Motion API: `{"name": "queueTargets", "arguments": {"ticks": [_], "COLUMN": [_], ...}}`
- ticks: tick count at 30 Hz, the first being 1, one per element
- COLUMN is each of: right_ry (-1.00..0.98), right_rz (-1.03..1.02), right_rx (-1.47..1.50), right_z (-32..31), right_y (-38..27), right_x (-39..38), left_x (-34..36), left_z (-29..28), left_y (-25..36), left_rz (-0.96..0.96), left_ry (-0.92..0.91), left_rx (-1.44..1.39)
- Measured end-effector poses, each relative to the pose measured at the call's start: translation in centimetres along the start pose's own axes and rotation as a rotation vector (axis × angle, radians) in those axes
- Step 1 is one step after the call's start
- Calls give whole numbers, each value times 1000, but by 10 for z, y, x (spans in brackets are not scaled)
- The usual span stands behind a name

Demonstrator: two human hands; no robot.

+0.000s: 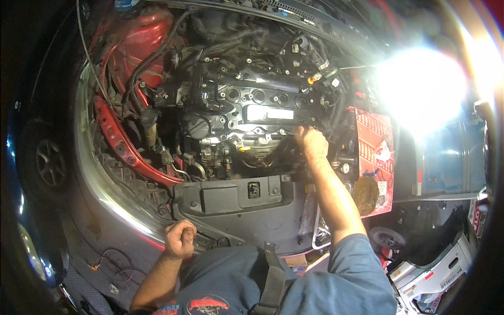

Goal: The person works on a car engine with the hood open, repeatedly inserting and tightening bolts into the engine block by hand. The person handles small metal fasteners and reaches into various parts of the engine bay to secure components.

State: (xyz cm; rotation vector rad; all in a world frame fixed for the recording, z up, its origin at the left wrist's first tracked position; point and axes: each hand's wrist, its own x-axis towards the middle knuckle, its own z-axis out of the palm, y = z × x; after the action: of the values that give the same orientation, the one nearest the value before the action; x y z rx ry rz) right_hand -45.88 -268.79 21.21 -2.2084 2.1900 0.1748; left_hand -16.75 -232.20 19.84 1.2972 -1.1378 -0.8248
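Red-framed car [123,146], front open. Engine [244,95] — inside, behind a black panel [228,199]. Right hand [313,142] at the engine's near right edge; finger grip, I cannot tell. Left hand [180,239] near the panel's left corner — fingers curled together.

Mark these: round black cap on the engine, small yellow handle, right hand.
Round black cap [197,127]: head view, middle of its top face.
Small yellow handle [244,148]: head view, middle of its visible part.
Right hand [315,143]: head view, back of the hand.
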Motion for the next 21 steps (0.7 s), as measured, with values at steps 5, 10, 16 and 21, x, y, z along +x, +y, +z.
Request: {"name": "queueTargets", "arguments": {"ticks": [5,10,16,21], "right_ry": [6,-52,7,52], "right_rz": [-87,-80,-133,-132], "right_rx": [-37,-122,-223,-235], "right_z": [1,2,1,-1], "right_y": [-1,-2,-7,-8], "right_x": [-2,-4,-3,-6], "left_x": [-1,0,-2,-2], "left_z": [0,-1,0,-1], "left_y": [-1,-1,-1,-1], "left_rz": [-3,-9,-21,-37], "left_ry": [-4,-10,-5,8], "left_rx": [-2,-3,11,19]}}
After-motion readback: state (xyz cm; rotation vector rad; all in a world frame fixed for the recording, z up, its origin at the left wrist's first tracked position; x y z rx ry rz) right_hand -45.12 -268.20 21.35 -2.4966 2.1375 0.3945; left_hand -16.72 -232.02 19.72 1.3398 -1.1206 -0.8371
